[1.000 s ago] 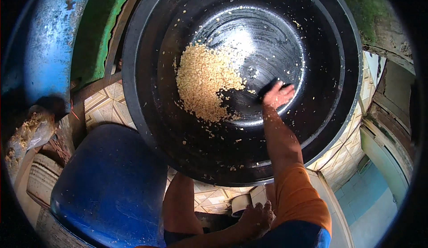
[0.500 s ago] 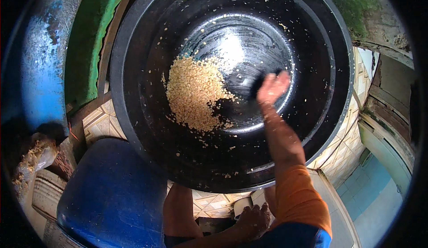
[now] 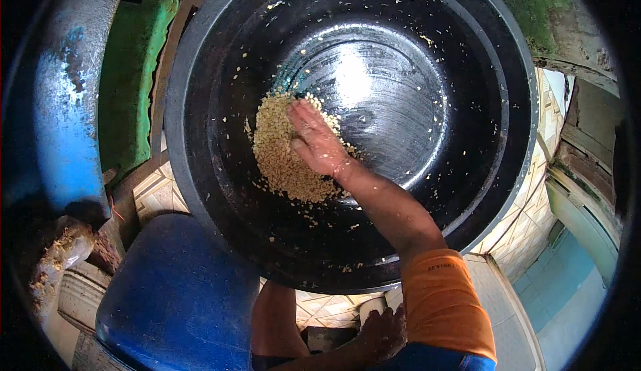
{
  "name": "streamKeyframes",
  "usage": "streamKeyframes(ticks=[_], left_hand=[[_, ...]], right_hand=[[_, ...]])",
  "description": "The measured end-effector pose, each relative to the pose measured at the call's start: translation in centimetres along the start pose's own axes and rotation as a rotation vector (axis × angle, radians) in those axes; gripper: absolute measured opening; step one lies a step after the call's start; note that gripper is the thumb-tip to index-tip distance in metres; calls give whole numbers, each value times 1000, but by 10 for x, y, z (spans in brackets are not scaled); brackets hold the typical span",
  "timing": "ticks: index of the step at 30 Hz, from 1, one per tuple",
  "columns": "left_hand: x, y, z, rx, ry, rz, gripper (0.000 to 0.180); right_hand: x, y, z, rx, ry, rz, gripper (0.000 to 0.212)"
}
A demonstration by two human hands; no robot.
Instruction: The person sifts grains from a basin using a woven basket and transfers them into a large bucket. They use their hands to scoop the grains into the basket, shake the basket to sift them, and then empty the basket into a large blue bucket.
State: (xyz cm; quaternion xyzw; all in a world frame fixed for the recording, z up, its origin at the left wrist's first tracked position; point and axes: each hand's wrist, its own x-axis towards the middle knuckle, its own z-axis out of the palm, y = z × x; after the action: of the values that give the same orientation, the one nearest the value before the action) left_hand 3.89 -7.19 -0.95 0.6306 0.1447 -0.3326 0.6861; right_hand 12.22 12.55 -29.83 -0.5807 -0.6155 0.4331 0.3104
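– When you looked down into the round black tub (image 3: 179, 114), where did the pale grains (image 3: 277, 151) lie?

– They were heaped on the left part of its bottom, with loose ones scattered up the walls. Light glinted off the bottom to the right of the heap.

– And the hands, what were they doing?

– The right hand (image 3: 314, 137) was over the heap, its back upward, the fingers stretched out toward the far left and the thumb held apart. I couldn't tell how firmly it pressed. An orange sleeve (image 3: 447, 297) covered the upper arm.

– The left one?

– The left hand (image 3: 384, 331) was outside the tub, below its near rim, close to the person's legs (image 3: 275, 317). It was in shadow, so I couldn't tell whether it was spread or curled.

– Anything around the tub?

– A blue plastic container (image 3: 180, 291) stood just beside it at the lower left, and patterned floor tiles (image 3: 157, 194) showed between them.
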Motion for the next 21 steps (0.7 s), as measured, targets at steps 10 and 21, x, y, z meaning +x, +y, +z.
streamKeyframes(ticks=[10,21], left_hand=[[-5,-5,-2,-15,40,44,43],[-3,-2,-3,-3,64,60,44]], right_hand=[[23,111,-130,-638,1161,1256,77],[87,31,56,40,67,89,53]])
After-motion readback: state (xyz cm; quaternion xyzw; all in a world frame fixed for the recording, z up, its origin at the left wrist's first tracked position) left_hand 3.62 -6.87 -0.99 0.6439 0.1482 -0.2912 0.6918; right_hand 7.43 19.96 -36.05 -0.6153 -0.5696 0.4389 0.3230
